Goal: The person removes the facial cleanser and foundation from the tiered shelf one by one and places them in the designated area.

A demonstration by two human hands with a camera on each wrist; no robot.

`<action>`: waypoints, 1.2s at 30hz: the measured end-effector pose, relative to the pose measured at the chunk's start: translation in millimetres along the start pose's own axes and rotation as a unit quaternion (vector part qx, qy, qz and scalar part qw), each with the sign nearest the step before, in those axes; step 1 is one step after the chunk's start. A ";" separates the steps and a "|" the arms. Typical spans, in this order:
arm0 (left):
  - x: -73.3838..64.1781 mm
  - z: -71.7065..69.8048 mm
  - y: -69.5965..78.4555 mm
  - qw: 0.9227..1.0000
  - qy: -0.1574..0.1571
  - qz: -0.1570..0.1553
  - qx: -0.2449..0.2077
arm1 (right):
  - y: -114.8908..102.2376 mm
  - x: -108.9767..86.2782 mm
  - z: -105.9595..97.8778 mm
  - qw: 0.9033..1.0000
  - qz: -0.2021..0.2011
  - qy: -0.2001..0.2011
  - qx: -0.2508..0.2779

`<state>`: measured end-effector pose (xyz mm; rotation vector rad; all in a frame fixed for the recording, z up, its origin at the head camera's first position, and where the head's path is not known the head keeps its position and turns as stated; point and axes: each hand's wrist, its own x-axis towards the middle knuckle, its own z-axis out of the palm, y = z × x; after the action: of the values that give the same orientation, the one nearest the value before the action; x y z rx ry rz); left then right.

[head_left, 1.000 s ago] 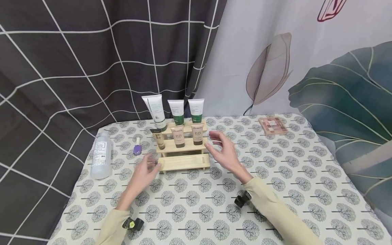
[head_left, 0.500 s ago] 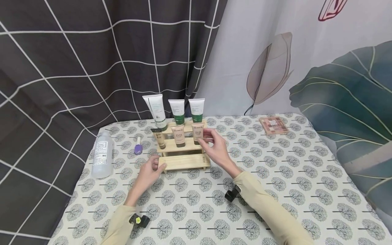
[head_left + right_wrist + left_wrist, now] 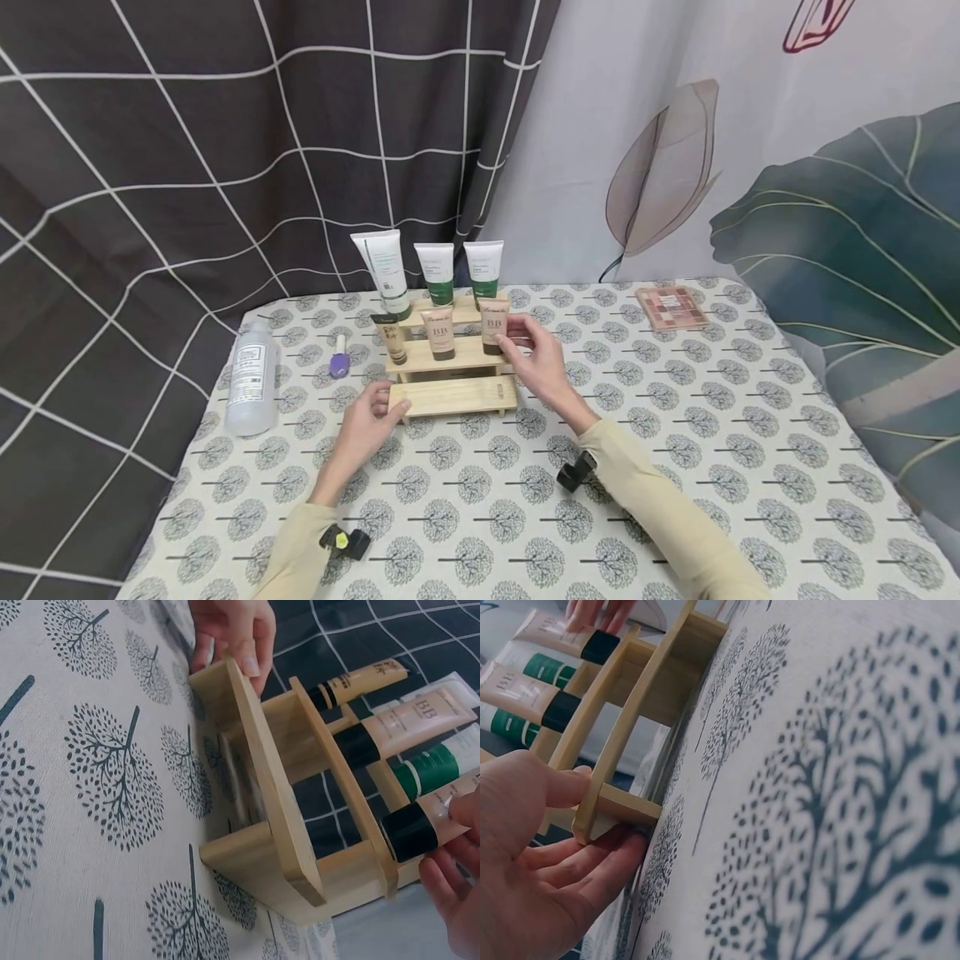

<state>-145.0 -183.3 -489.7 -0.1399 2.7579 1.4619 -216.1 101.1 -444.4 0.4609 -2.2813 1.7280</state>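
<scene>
A tiered wooden display stand [image 3: 453, 397] stands on the table. My left hand [image 3: 367, 425] pinches the left end of its lowest step, thumb on top and fingers beneath in the left wrist view. On the middle step, my right hand [image 3: 542, 367] holds the right-hand BB cream tube [image 3: 493, 321] between thumb and fingers. That tube stands cap down at the step's right end. Beside it are another BB cream tube [image 3: 439, 332] and a small gold tube with a dark top [image 3: 390, 337]. White-and-green tubes [image 3: 384, 271] line the top step.
Left of the stand are a purple nail polish bottle [image 3: 340, 360] with a white cap and a clear labelled bottle [image 3: 252, 379]. An eyeshadow palette [image 3: 670, 307] lies at the back right. The tablecloth [image 3: 480, 517] has a tree print. Curtains hang behind.
My right hand has moved left onto the right BB cream tube and gripped it; the tube has shifted slightly right. My left hand has moved in and taken hold of the stand's lowest step.
</scene>
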 end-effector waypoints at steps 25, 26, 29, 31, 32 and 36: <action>1.1 2.9 1.5 0.999 0.008 0.008 -0.040 | 5.1 -22.7 -47.6 0.997 0.068 0.012 -0.022; 1.1 3.0 1.8 0.999 0.007 0.006 -0.040 | 5.1 -24.2 -48.8 0.997 0.073 0.012 -0.022; 1.2 2.9 2.1 0.999 0.005 0.002 -0.041 | 5.5 -28.5 -52.0 0.996 0.091 0.011 -0.019; 1.4 2.7 2.0 0.999 0.003 -0.001 -0.040 | 6.2 -31.2 -54.0 0.995 0.101 0.011 -0.018; 1.4 2.5 2.0 0.999 0.002 -0.002 -0.041 | 6.9 -32.6 -55.0 0.994 0.105 0.009 -0.020; 1.1 2.7 2.0 0.999 -0.002 -0.008 -0.045 | 8.5 -39.1 -58.5 0.992 0.126 -0.001 -0.030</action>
<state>-146.3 -180.0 -489.7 -0.1596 2.6834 1.5807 -183.2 163.5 -450.8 0.1662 -2.4751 1.7623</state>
